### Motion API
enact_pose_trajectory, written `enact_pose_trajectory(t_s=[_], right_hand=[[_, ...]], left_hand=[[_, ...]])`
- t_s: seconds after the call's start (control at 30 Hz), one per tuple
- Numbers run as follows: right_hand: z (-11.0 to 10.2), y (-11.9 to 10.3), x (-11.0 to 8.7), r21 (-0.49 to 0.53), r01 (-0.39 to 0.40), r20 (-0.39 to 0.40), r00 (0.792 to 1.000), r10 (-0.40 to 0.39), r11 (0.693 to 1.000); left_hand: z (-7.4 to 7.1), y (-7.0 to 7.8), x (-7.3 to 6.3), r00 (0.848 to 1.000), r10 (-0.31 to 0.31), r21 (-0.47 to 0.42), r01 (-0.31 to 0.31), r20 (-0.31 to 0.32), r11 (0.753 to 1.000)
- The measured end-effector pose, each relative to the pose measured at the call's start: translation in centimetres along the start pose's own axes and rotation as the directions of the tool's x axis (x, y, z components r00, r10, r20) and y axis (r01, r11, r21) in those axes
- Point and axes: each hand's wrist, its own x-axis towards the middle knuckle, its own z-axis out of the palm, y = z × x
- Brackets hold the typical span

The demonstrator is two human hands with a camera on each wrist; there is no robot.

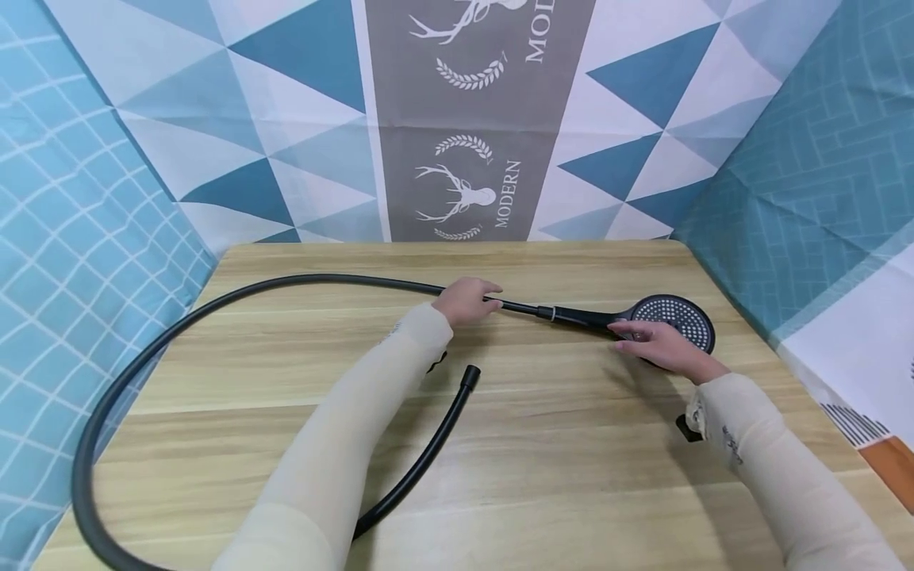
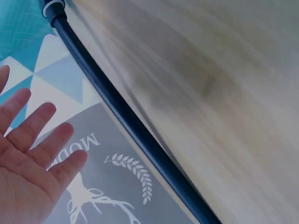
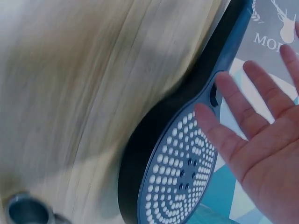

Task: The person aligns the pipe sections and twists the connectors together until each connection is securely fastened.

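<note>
Two-handed reaching, I'd judge, the left hand (image 1: 467,300) by the black hose (image 1: 314,278), the right hand (image 1: 660,347) at the shower head (image 1: 678,316) on the right of the table (image 1: 543,476), well apart, fingers spread, gripping nothing, so a hold would call for curling them, with "MODERN" printed on the grey panel (image 1: 407,111) behind.

Left hand (image 1: 464,301) and right hand (image 1: 662,347) forward, fingers (image 3: 239,103) straight and spread.

Wooden table (image 1: 557,468), shower head (image 1: 680,311), black hose (image 1: 321,278)
</note>
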Motion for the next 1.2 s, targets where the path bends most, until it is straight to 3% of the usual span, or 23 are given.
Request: enact_pose_trajectory(t_s=[0.3,0.53,0.87,1.07,1.2], right_hand=[[-0.2,1.3,-2.3,0.022,-0.006,-0.074,0.997,0.008,1.000],[-1.0,2.5,-4.6,0.034,-0.062,-0.104,0.992,0.066,0.997],[-2.6,5.3,-8.1,0.106,-0.175,-0.127,0.974,0.188,0.979],[-2.5,6.6,-9.2,0.034,-0.210,-0.152,0.965,0.213,0.977],[-2.1,7.3,-9.6,-0.010,-0.215,-0.130,0.969,0.212,0.977]], left_hand=[[-0.8,-0.9,-1.2,0.990,0.135,-0.119,-0.129,0.037,0.984],[-0.9,-1.0,-3.4,0.993,0.077,-0.141,-0.064,0.088,0.988],[0.0,-2.1,-6.3,0.988,0.088,-0.087,-0.077,0.130,0.993],[0.3,-2.8,-7.5,0.986,0.041,-0.079,-0.029,0.160,0.996],[0.4,-2.8,-8.1,0.977,0.039,-0.077,-0.023,0.210,0.997]])
